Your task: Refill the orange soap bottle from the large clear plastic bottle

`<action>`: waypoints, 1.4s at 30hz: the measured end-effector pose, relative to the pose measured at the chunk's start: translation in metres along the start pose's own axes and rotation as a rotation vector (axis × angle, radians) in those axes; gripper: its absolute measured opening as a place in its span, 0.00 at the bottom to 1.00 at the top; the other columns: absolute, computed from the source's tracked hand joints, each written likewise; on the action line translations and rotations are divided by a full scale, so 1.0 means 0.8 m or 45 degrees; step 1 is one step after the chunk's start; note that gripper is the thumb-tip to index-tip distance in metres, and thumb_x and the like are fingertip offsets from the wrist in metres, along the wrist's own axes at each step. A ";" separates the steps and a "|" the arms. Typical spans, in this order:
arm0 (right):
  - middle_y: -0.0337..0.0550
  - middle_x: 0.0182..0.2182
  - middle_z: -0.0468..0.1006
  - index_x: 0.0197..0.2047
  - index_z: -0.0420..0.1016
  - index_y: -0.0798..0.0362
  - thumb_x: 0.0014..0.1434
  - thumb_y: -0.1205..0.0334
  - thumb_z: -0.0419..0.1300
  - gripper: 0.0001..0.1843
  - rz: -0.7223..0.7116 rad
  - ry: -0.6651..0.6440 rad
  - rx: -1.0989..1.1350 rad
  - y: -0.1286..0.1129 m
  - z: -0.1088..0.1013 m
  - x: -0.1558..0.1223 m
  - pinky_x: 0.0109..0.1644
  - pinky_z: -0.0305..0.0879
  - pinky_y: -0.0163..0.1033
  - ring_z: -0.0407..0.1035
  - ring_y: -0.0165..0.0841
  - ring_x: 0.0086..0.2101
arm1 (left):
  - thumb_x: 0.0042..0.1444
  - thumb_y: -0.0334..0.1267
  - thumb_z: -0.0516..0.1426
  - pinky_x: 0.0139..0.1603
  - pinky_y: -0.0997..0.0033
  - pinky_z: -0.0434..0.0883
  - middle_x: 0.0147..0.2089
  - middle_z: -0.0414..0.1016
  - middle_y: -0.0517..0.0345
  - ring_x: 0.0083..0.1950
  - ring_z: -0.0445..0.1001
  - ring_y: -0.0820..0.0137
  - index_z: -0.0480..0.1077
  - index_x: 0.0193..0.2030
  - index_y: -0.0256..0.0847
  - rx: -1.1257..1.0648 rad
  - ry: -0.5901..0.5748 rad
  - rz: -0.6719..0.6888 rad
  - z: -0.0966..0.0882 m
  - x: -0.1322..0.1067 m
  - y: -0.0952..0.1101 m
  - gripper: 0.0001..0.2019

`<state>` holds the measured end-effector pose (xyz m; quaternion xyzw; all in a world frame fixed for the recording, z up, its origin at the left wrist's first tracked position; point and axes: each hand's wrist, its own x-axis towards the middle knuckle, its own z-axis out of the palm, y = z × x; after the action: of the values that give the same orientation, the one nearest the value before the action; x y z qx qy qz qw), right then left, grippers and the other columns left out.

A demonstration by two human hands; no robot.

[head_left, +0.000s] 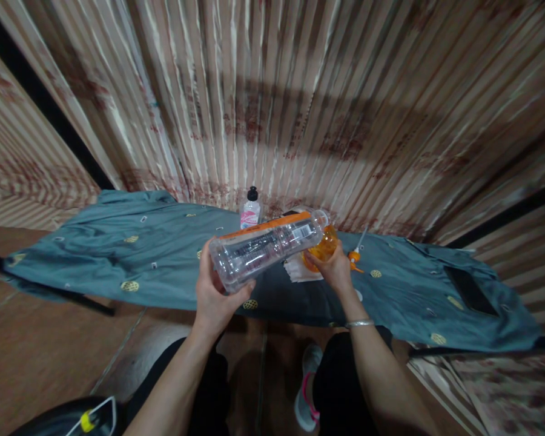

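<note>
The left hand (pixel 214 303) is clamped round the base of the clear bottle (pixel 267 249), tilted above the cloth (pixel 163 266); a slip there could swing its neck aside and spill any liquid. The right hand (pixel 336 267) is curled round the orange bottle (pixel 324 242), just below that neck; whether the mouths meet is hard to tell.

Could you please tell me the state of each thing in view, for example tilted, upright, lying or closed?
Large clear bottle: tilted, neck raised
Left hand: gripping its base end
Orange bottle: held, partly hidden; fill level unclear
Right hand: closed around orange bottle
Orange pump: lying, detached
Small bottle: upright, black cap on
Phone: lying flat, screen dark
Cloth: wrinkled
</note>
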<state>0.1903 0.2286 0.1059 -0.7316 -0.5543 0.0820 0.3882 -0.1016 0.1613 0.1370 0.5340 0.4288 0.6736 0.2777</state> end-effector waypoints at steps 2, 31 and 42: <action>0.62 0.50 0.86 0.62 0.68 0.55 0.50 0.34 0.71 0.46 -0.002 0.003 0.011 0.000 0.000 0.000 0.52 0.77 0.56 0.82 0.57 0.49 | 0.42 0.56 0.76 0.57 0.53 0.82 0.63 0.77 0.41 0.60 0.81 0.50 0.63 0.72 0.41 0.027 0.013 0.016 0.000 0.000 0.001 0.52; 0.61 0.47 0.86 0.62 0.68 0.56 0.51 0.32 0.68 0.46 -0.029 0.020 0.030 0.000 0.001 -0.001 0.49 0.77 0.55 0.82 0.56 0.47 | 0.43 0.46 0.73 0.51 0.61 0.83 0.59 0.80 0.41 0.54 0.84 0.55 0.63 0.69 0.36 0.069 0.033 0.003 0.000 -0.002 0.011 0.47; 0.62 0.49 0.86 0.64 0.67 0.58 0.50 0.37 0.70 0.47 0.037 -0.031 0.024 -0.005 0.000 -0.002 0.54 0.77 0.54 0.81 0.56 0.51 | 0.44 0.47 0.72 0.50 0.62 0.83 0.58 0.80 0.42 0.51 0.85 0.57 0.63 0.69 0.36 0.101 0.038 0.005 0.001 -0.001 0.015 0.46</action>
<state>0.1869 0.2275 0.1082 -0.7349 -0.5475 0.1017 0.3871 -0.0999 0.1550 0.1473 0.5355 0.4583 0.6644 0.2485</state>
